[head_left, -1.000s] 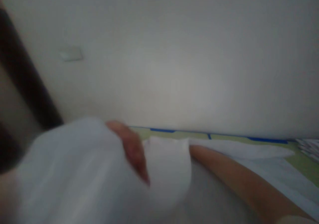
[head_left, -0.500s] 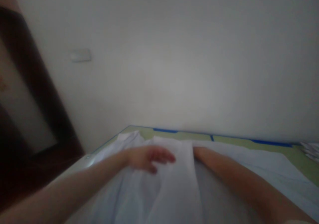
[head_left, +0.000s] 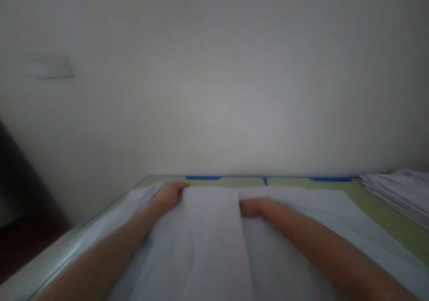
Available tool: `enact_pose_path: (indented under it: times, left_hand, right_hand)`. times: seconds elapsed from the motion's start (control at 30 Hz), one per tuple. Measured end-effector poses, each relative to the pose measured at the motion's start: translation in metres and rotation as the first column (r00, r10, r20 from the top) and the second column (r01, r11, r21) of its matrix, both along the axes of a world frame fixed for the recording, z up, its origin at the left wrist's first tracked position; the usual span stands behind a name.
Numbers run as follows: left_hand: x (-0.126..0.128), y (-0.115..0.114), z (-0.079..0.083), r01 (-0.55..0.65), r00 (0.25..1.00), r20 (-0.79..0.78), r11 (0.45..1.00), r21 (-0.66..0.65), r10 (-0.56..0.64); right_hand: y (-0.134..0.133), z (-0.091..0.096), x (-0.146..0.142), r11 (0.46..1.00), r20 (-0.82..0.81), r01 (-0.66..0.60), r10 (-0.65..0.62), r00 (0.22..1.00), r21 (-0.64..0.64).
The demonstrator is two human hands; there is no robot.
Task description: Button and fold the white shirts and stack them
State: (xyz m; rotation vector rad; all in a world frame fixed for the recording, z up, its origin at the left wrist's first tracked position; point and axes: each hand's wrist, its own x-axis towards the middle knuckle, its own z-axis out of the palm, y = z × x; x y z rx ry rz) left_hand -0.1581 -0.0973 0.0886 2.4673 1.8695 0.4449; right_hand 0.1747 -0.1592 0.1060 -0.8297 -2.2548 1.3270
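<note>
A white cloth (head_left: 214, 243) lies spread over the green table, with a folded strip running down its middle toward me. At the far left corner of that strip, my left hand (head_left: 171, 194) is closed on the cloth, fingertips at its far edge. My right hand (head_left: 252, 206) is at the strip's right edge, closed on the fold; its fingertips are hidden by the fabric. Between the two hands the strip lies fairly flat. Some of the cloth is bunched beside my left forearm, and the picture is slightly blurred.
The green tabletop (head_left: 378, 216) with blue edge markings stands against a pale wall (head_left: 221, 77). A stack of folded white cloths (head_left: 402, 189) sits at the far right. A white wall plate (head_left: 52, 68) is at the left, above a dark frame (head_left: 20, 176).
My left hand has moved from hovering open over the cloth to the strip's far left corner and closed there. My right hand shows more at the fold's edge. The view has turned right.
</note>
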Motion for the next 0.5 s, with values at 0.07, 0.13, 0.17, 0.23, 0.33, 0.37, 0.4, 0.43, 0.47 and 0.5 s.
enact_pose_path:
  times: [0.07, 0.13, 0.17, 0.23, 0.33, 0.37, 0.4, 0.43, 0.47, 0.5]
  left_hand:
    - [-0.003, 0.003, -0.003, -0.023, 1.0, -0.009, 0.999, 0.049, 0.024]
    - [-0.005, 0.005, -0.007, -0.029, 0.999, -0.013, 0.998, 0.058, 0.029]
    - [-0.005, 0.006, -0.008, -0.025, 1.0, -0.015, 0.998, 0.064, 0.026]
    - [-0.006, 0.007, -0.009, -0.014, 1.0, -0.018, 0.997, 0.078, 0.016]
    - [-0.005, 0.009, -0.01, -0.045, 0.999, -0.018, 0.996, 0.08, 0.047]
    - [-0.005, 0.009, -0.01, -0.066, 0.998, -0.017, 0.995, 0.074, 0.068]
    - [-0.004, 0.01, -0.01, -0.085, 0.996, -0.017, 0.994, 0.069, 0.087]
    - [-0.004, 0.01, -0.01, -0.096, 0.995, -0.019, 0.993, 0.069, 0.097]
    - [-0.004, 0.011, -0.011, -0.1, 0.995, -0.022, 0.992, 0.071, 0.102]
    - [-0.004, 0.011, -0.011, -0.102, 0.994, -0.026, 0.992, 0.073, 0.104]
  right_hand:
    - [-0.001, -0.01, 0.034, 0.993, 0.167, 0.056, -0.073, 0.983, 0.104]
    - [-0.006, -0.015, 0.073, 0.959, 0.355, 0.135, -0.22, 0.909, 0.248]
    - [-0.011, -0.016, 0.094, 0.935, 0.417, 0.173, -0.298, 0.859, 0.311]
    - [-0.024, -0.015, 0.135, 0.89, 0.472, 0.258, -0.424, 0.773, 0.377]
    - [-0.048, -0.01, 0.192, 0.841, 0.536, 0.378, -0.539, 0.65, 0.386]
    - [-0.056, -0.009, 0.21, 0.825, 0.56, 0.414, -0.565, 0.606, 0.384]
    - [-0.064, -0.008, 0.227, 0.807, 0.583, 0.446, -0.59, 0.559, 0.388]
    - [-0.072, -0.008, 0.244, 0.786, 0.603, 0.472, -0.613, 0.511, 0.399]
    - [-0.078, -0.007, 0.26, 0.763, 0.617, 0.497, -0.637, 0.463, 0.414]
    - [-0.085, -0.007, 0.276, 0.738, 0.623, 0.519, -0.66, 0.42, 0.432]
